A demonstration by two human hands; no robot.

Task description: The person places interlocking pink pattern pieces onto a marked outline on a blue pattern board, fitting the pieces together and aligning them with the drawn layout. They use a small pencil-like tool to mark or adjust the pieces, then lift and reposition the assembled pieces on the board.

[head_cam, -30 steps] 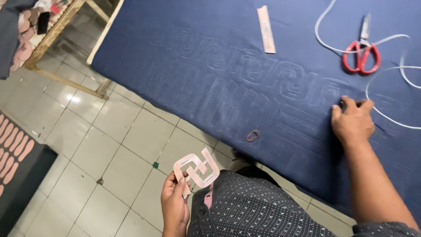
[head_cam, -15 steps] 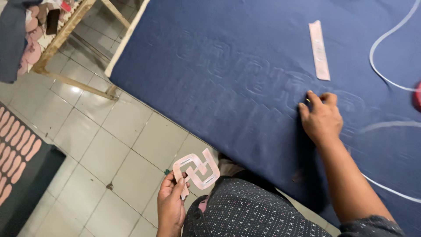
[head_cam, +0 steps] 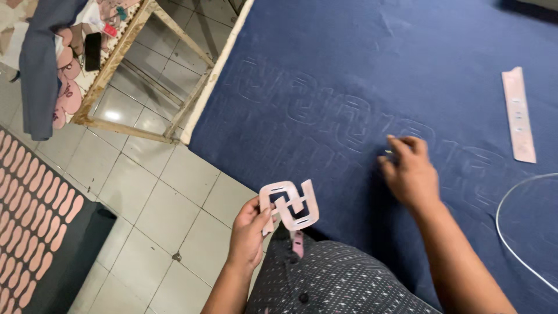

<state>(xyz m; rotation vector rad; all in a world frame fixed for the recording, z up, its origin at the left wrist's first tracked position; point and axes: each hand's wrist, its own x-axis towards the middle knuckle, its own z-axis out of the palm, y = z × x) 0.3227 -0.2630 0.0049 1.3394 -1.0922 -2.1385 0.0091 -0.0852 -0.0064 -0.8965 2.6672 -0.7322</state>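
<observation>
Holding: the left hand (head_cam: 249, 228) pinches a pale pink interlocking-link template (head_cam: 289, 205) by its left edge, thumb and fingers closed on it, lifted off any surface, over the tiled floor (head_cam: 145, 197) just off the near edge of the cloth.
Template attitude: held flat-on to the camera, 2 linked loops, its long axis running roughly left to right with a slight upward tilt to the right.
Right hand: the right hand (head_cam: 411, 174) rests on the dark blue fabric (head_cam: 360, 64), fingers curled and close together; something small and pale shows at the fingertips, but whether it is gripped I cannot tell.
Fabric marks: a row of faint traced outlines (head_cam: 325, 113) of the same link shape runs diagonally across the cloth, from upper left down towards the right hand.
Key relation: the template lies to the left of and nearer the body than the right hand, well apart from it; the traced row sits up and to the right of the template, and the right hand is the nearer of the 2 to that row.
Nearby: a pink strip (head_cam: 519, 114) lies lengthwise on the cloth beyond the right hand; a white cord (head_cam: 511, 244) curves at the right edge.
Aside: a wooden frame table (head_cam: 145, 70) stands at the upper left.
</observation>
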